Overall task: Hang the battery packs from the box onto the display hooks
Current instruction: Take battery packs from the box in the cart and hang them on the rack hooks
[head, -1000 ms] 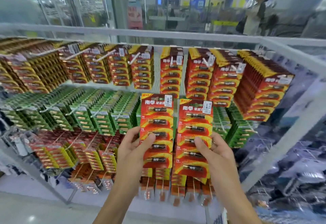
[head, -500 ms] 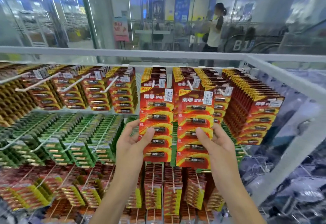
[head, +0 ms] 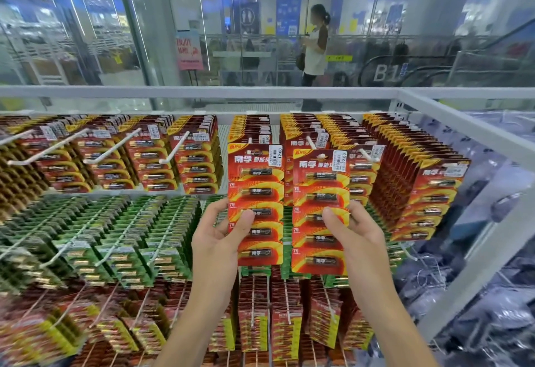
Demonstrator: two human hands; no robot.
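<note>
Both packs are now up at the rack's top row, right of centre; 1 s ago they sat lower, over the green row. Left hand (head: pixel 220 239) fingers grasp the left battery pack (head: pixel 256 187) at mid-height, thumb on front. Right hand (head: pixel 359 236) grasps the right battery pack (head: pixel 320 193) the same way. Pack tops are level w/ the white hooks (head: pixel 311 142), prob. not threaded yet.

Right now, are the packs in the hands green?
No, the left hand grips a red pack and the right hand grips a second red pack; green packs hang on the rack.
</note>
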